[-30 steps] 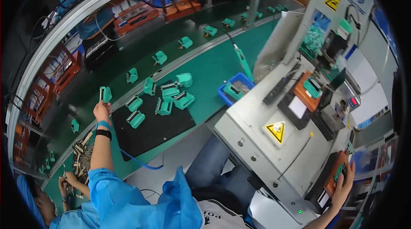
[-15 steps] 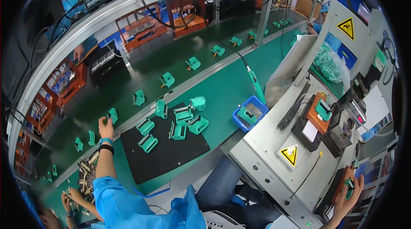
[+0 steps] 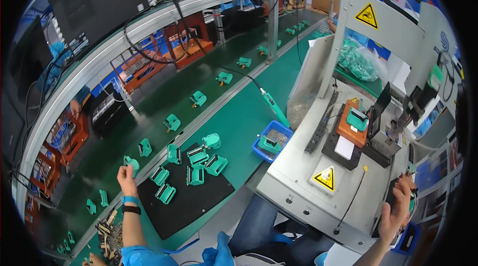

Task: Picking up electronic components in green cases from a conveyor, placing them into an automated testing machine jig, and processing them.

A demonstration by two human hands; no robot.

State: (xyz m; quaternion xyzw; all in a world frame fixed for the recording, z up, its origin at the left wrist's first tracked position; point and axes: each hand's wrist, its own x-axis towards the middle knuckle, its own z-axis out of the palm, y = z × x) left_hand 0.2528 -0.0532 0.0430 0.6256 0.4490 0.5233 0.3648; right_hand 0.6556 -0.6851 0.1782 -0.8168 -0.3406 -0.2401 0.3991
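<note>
Left hand (image 3: 127,179): we pinch a green part (image 3: 132,163), left of the black mat (image 3: 186,205).
Right hand (image 3: 395,213): fingers spread, far right of the mat.
Slip risk: our fingertip-only grip could drop it.

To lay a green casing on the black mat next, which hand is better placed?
Probably the left hand: it is at a green casing near the black mat; the right hand is by the grey machine.

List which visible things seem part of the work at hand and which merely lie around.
Likely in the work:
Green part at the left hand
Grey machine by the right hand
Green parts on the black mat

Apparently just lying about:
Green corded tool
Clear bag of green pieces
Cardboard box
</note>
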